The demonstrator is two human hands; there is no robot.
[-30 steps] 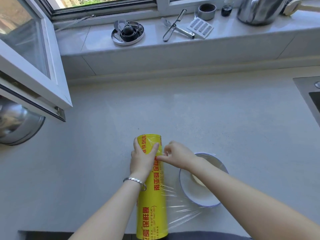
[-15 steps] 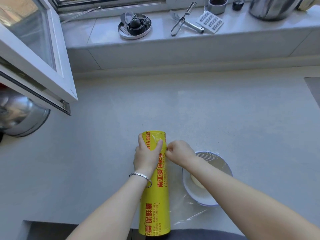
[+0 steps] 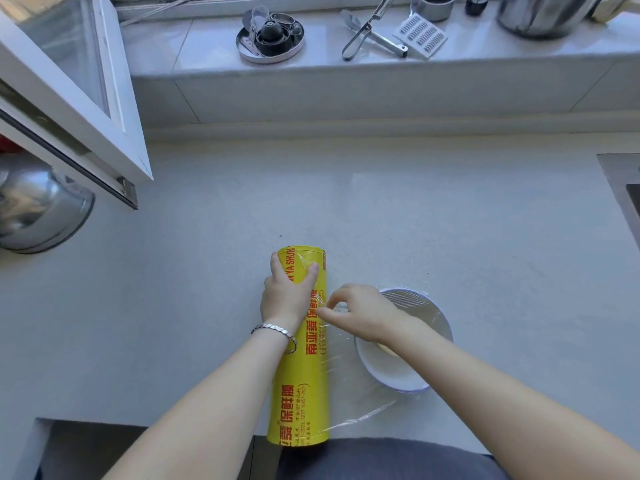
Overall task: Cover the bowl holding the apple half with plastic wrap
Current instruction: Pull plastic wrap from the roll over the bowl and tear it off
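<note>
Both hands sit low on the counter (image 3: 450, 220): the left hand (image 3: 285, 296) still clamps the yellow wrap roll (image 3: 299, 386), while the right hand (image 3: 360, 311) has slid nearer along it, pinching film (image 3: 408, 299) stretched over the white bowl (image 3: 391, 372) just beside, apple half mostly hidden.

The pale grey bench (image 3: 398, 216) carries a yellow roll of plastic wrap (image 3: 299, 386) lying at its near edge, one end overhanging. Just right of it sits a white bowl (image 3: 394, 372) (film stretched over its far rim). A steel pot (image 3: 38, 209) stands at the left edge
</note>
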